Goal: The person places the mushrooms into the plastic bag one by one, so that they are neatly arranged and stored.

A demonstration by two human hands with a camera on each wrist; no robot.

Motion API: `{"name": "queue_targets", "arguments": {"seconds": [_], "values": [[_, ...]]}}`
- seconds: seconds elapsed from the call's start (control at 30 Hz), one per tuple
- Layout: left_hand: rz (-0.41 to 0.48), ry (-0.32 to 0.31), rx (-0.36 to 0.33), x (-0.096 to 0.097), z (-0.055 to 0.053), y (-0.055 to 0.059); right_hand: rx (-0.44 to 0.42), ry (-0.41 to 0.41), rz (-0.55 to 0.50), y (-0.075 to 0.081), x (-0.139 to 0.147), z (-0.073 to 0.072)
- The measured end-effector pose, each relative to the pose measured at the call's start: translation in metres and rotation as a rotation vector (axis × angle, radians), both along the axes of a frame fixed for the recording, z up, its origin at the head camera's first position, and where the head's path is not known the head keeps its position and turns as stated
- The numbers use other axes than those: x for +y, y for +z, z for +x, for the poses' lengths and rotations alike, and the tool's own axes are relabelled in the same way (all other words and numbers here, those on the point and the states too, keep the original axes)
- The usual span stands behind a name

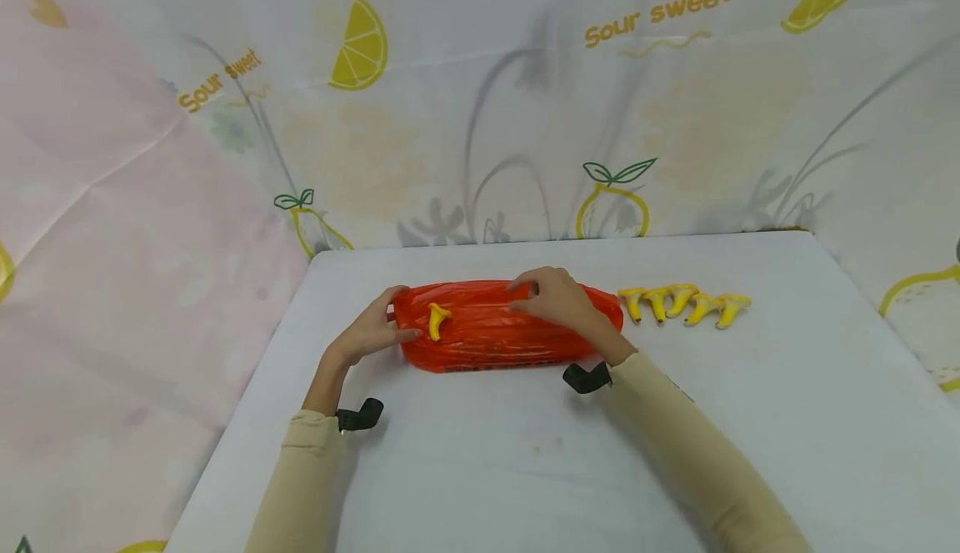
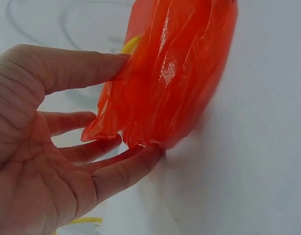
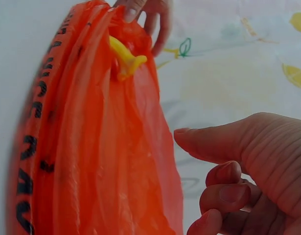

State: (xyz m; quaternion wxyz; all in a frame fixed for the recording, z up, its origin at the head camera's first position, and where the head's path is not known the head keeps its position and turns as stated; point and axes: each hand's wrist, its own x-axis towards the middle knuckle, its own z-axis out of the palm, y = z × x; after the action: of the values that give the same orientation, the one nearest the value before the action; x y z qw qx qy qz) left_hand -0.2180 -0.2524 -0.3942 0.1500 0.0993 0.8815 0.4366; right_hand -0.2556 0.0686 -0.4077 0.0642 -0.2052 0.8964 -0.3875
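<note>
A red plastic bag [image 1: 480, 328] with dark printing along its near edge lies stretched sideways on the white table. At its left end my left hand [image 1: 372, 332] holds the bag, thumb on one side and fingers [image 2: 123, 176] on the other, as the left wrist view shows. A small yellow horn-shaped piece [image 1: 437, 321] with a flared end lies on the bag near that hand. Over the bag's right half is my right hand [image 1: 558, 299], its fingers loosely bent. In the right wrist view its thumb [image 3: 209, 143] is apart from the plastic, with nothing held.
Several similar yellow pieces [image 1: 681, 299] lie in a row just right of the bag. The white table [image 1: 480, 470] ends at a printed cloth backdrop [image 1: 480, 119] with lemon drawings. A black wrist strap mount [image 1: 587, 378] sits on each wrist.
</note>
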Motion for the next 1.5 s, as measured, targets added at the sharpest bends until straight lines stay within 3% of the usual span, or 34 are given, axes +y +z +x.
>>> {"name": "queue_targets", "arguments": {"seconds": [0.07, 0.7, 0.83, 1.1, 1.5], "values": [[0.002, 0.003, -0.012, 0.005, 0.007, 0.011, 0.001, -0.002, 0.001, 0.003, 0.005, 0.001], [0.027, -0.019, -0.018, 0.002, 0.005, 0.011, 0.006, -0.026, -0.059, 0.022, 0.064, 0.003], [0.033, -0.019, -0.011, 0.000, 0.001, 0.006, 0.007, -0.046, -0.063, 0.025, 0.074, 0.004], [0.015, -0.004, 0.005, -0.011, -0.014, -0.023, 0.023, -0.084, -0.025, 0.027, 0.098, 0.007], [0.013, 0.003, 0.005, -0.014, -0.014, -0.026, 0.018, -0.152, 0.025, 0.025, 0.129, 0.013]]}}
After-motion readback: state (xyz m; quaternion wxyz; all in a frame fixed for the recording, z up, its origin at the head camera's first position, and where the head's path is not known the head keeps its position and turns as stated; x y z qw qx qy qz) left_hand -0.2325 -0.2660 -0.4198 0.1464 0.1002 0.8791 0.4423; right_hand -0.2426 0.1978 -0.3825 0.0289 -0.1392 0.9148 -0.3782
